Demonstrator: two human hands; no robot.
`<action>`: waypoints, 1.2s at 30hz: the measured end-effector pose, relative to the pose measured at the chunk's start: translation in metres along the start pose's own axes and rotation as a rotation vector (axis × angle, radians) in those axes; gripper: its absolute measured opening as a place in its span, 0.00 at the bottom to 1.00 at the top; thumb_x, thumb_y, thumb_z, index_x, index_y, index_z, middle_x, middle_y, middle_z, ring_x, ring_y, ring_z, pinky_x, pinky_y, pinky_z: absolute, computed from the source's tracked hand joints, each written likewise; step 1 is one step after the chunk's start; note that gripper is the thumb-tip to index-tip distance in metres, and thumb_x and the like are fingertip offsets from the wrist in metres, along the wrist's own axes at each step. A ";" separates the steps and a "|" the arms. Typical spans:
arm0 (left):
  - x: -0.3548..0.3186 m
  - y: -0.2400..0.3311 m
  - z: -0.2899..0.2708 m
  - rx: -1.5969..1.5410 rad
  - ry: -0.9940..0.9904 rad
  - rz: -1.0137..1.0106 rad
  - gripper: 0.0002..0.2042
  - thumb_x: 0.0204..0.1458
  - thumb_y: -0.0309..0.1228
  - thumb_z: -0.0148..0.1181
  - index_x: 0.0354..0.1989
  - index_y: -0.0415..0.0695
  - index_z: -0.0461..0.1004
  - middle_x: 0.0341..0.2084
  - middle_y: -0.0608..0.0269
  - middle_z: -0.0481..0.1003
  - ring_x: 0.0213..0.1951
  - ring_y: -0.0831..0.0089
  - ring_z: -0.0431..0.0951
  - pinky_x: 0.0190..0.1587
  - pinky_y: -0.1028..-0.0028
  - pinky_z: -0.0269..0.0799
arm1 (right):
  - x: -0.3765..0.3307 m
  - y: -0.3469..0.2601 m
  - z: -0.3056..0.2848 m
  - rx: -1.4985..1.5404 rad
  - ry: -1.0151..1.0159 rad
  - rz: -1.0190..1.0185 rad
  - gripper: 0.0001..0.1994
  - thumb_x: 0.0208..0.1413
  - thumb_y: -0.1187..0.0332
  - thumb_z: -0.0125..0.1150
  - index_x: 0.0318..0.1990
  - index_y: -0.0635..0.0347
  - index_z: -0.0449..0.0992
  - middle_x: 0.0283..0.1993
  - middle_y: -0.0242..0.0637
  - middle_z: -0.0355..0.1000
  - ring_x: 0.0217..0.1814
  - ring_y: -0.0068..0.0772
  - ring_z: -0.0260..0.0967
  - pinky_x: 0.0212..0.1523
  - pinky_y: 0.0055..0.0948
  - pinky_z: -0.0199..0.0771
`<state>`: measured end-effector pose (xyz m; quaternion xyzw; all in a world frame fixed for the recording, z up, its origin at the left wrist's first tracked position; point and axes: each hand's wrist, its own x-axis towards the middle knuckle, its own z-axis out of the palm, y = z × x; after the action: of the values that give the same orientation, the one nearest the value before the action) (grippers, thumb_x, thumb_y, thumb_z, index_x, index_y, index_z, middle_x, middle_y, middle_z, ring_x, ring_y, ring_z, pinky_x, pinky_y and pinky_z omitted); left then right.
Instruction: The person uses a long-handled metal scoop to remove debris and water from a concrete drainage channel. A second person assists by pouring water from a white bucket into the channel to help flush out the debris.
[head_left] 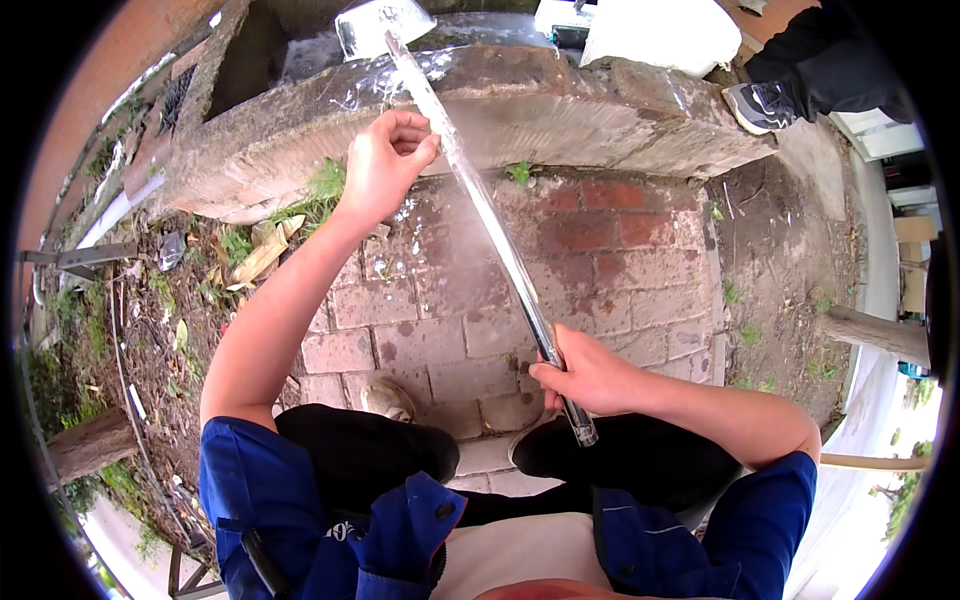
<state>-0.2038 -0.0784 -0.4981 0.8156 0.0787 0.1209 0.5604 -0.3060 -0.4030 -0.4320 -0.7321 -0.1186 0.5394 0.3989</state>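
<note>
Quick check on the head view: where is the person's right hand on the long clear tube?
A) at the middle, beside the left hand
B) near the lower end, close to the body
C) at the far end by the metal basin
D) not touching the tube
B: the right hand grips the clear tube just above its lower end, near the knees, while the left hand touches it farther up by the wet stone ledge.

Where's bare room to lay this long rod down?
The red brick paving between the stone ledge and your knees is bare. Left, dry leaves and weeds crowd it. The long clear rod is gripped by left hand and right hand.
</note>
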 end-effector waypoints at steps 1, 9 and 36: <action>0.003 0.000 0.000 0.070 0.012 0.007 0.16 0.51 0.30 0.70 0.45 0.35 0.78 0.36 0.56 0.83 0.37 0.74 0.84 0.45 0.72 0.81 | 0.000 0.001 -0.001 -0.024 0.004 0.010 0.10 0.66 0.69 0.55 0.41 0.64 0.61 0.29 0.37 0.70 0.29 0.29 0.78 0.30 0.31 0.78; -0.013 0.024 0.014 0.155 0.166 -0.005 0.14 0.50 0.29 0.67 0.41 0.32 0.78 0.31 0.55 0.83 0.34 0.74 0.84 0.41 0.75 0.82 | -0.002 -0.016 0.003 -0.024 0.022 0.053 0.09 0.64 0.72 0.54 0.41 0.66 0.60 0.30 0.38 0.71 0.28 0.29 0.77 0.30 0.31 0.78; -0.014 0.024 0.003 0.149 -0.014 0.215 0.08 0.57 0.27 0.65 0.44 0.42 0.82 0.37 0.62 0.82 0.35 0.76 0.80 0.39 0.74 0.77 | 0.002 -0.004 -0.006 0.558 -0.026 0.187 0.04 0.60 0.71 0.53 0.33 0.58 0.66 0.27 0.32 0.67 0.23 0.23 0.69 0.23 0.27 0.68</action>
<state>-0.2162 -0.0931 -0.4784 0.8595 -0.0042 0.1683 0.4826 -0.2989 -0.4018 -0.4302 -0.5951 0.0971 0.5947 0.5317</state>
